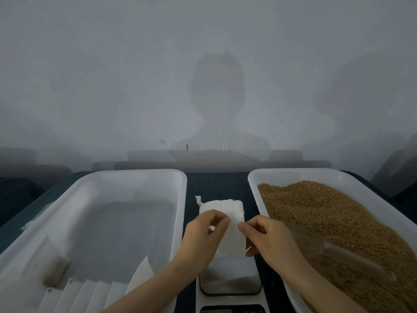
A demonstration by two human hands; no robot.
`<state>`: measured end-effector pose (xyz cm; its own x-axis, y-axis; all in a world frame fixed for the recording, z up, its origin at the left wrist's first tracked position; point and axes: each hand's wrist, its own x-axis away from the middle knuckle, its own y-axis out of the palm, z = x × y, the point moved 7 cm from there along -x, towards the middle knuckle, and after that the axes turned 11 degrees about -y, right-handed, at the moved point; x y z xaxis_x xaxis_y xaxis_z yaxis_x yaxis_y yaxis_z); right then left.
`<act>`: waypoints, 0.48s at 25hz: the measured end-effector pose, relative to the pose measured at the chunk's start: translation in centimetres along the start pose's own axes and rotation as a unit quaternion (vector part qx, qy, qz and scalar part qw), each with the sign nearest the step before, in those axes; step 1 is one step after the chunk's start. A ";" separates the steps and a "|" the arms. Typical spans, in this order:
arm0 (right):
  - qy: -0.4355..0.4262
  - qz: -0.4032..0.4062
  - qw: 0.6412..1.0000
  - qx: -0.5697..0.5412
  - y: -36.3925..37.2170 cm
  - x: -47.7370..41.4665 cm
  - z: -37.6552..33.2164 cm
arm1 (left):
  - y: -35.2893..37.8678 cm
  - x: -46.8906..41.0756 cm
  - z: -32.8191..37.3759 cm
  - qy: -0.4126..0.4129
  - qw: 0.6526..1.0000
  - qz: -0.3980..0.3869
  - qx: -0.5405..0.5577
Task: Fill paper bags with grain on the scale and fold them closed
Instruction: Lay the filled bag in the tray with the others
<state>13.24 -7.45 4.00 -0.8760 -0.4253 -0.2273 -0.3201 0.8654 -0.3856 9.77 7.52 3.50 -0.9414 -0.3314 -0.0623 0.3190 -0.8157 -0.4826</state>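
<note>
left hand [204, 231], right hand [270, 239], both bare, forearms [155, 285] bare down to frame edge

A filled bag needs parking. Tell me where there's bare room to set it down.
The white plastic left tub's floor is bare between its far wall and the folded white bags along its near edge. A dark blue cloth strip lies free beyond the white paper bag stack. Crowded: the grain-filled right tub and the grey scale.

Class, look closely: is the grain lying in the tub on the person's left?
No, the grain fills the right tub, while the left tub holds white paper bags.
</note>
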 end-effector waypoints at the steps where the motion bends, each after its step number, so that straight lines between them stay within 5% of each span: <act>1: -0.009 -0.010 1.000 0.010 0.3 0.1 -0.2 | 0.4 0.2 0.0 -0.003 0.999 -0.034 0.011; 12: -0.040 -0.041 0.996 0.061 0.9 0.4 -0.8 | 1.2 0.2 0.0 -0.060 0.986 -0.125 0.096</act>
<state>12.32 -6.58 4.31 -0.8156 -0.5168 -0.2601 -0.3378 0.7903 -0.5111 9.99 6.50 2.96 -0.9774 -0.1520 0.1468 0.1036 -0.9500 -0.2945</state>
